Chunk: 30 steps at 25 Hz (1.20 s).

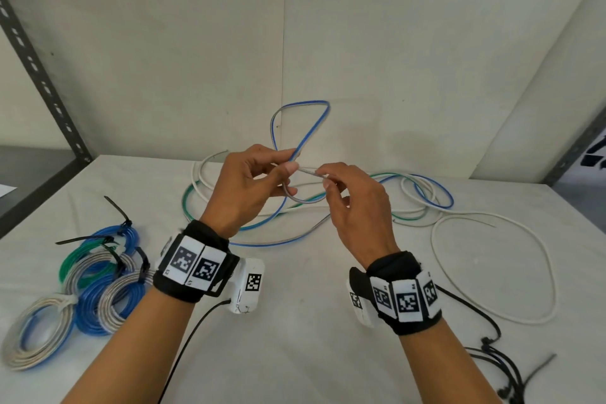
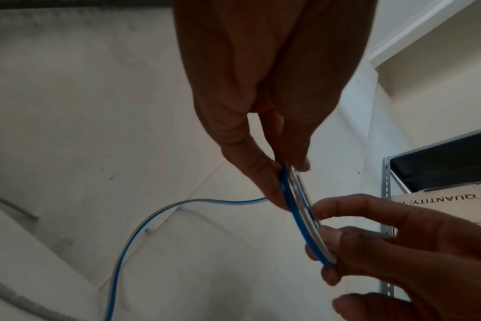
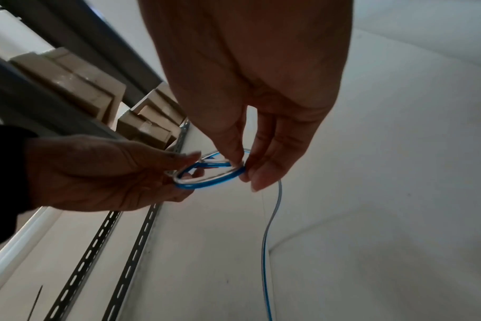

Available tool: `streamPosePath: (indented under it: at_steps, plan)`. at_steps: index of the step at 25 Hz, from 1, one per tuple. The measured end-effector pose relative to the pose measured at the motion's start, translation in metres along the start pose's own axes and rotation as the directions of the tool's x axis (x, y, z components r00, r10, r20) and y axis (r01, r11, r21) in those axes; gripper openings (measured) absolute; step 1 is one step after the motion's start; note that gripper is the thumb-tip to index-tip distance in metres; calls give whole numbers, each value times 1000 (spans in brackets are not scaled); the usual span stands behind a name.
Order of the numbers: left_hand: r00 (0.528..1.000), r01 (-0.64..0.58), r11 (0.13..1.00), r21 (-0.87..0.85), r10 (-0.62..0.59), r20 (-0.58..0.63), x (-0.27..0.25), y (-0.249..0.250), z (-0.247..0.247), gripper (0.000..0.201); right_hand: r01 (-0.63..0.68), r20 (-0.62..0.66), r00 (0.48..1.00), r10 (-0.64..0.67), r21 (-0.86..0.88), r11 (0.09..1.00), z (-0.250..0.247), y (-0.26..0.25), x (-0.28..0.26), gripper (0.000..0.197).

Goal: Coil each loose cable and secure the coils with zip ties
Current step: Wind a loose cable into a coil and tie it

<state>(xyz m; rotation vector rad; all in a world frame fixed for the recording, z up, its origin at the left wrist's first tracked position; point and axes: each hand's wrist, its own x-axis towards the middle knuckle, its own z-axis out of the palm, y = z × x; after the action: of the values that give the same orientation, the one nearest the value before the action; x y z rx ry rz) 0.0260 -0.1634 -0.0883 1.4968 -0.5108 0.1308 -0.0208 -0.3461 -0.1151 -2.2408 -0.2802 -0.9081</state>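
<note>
Head view: above the table [image 1: 295, 354], the left hand [image 1: 244, 188] and right hand [image 1: 355, 207] both pinch one small loop of the blue-and-silver cable [image 1: 303, 198].

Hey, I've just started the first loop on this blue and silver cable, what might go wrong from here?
1. The small loop is only pinched between the left hand and right hand; it may spring open if either pinch slips.
2. The cable's free length arcs back into the pile of loose cables, so pulling could snag or drag them.
3. The spare zip ties lie at the table's near right edge, so fetching one means releasing a hand.
</note>
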Motion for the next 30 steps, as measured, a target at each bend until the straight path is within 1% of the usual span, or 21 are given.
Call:
streamPosePath:
  at_steps: [2,3,5,6,7,8,9,10,12,13,15,16,18,19,20,22,26,30]
  plan:
    - [998,29,998,57,-31,48,-2,2,0,23,51,-13,998,-54,-164,985,2,-1,0,24]
    - [996,46,993,108,-55,77,-2,2,0,22,82,-21,996,-87,-179,980,2,-2,-1,24]
    - [986,63,972,226,-96,140,-3,3,-2,18,106,-62,992,-111,-79,991,3,-5,-2,23]
    - [979,65,962,264,-112,168,-4,4,-3,16,86,-87,993,-85,6,996,3,-7,-2,22]
    - [974,66,956,287,-124,190,-4,5,-5,14,52,-91,995,-44,82,995,2,-9,-2,26]
    - [971,62,950,307,-128,201,-4,6,-6,13,32,-75,997,-23,122,992,1,-11,-1,35]
    - [971,52,942,331,-125,203,-4,6,-6,12,44,-54,998,-38,120,992,1,-11,-1,42]
    - [972,31,930,365,-113,205,-4,6,-6,10,77,-33,997,-75,87,993,1,-10,-1,44]
    - [973,-39,895,444,-67,220,-4,4,-5,7,125,-7,992,-125,27,992,4,-6,-3,36]
    - [972,-70,880,469,-45,229,-4,3,-5,6,123,-4,992,-123,12,992,5,-4,-3,31]
    - [970,-85,876,474,-35,240,-4,4,-7,6,94,-22,995,-95,-52,994,4,-5,-2,24]
    - [969,-91,873,479,-34,246,-4,6,-9,7,95,-42,994,-101,-108,990,2,-6,0,21]
    - [968,-127,851,509,-6,253,-4,11,-13,11,144,-39,987,-153,-178,973,-7,-4,4,15]
    - [968,-139,849,509,9,249,-4,15,-14,10,161,-27,986,-166,-151,975,-12,-2,7,13]
    - [972,-135,860,492,18,236,-6,19,-15,10,154,-26,987,-157,-83,985,-15,-2,8,12]
    - [976,-118,895,431,25,217,-7,26,-16,12,133,-63,990,-130,43,990,-18,-3,8,11]
    - [972,-133,889,437,31,231,-7,30,-19,13,124,-142,983,-113,75,989,-17,-13,7,9]
    - [971,-159,867,473,51,233,-6,26,-17,15,45,-184,983,-12,177,983,-16,-15,6,5]
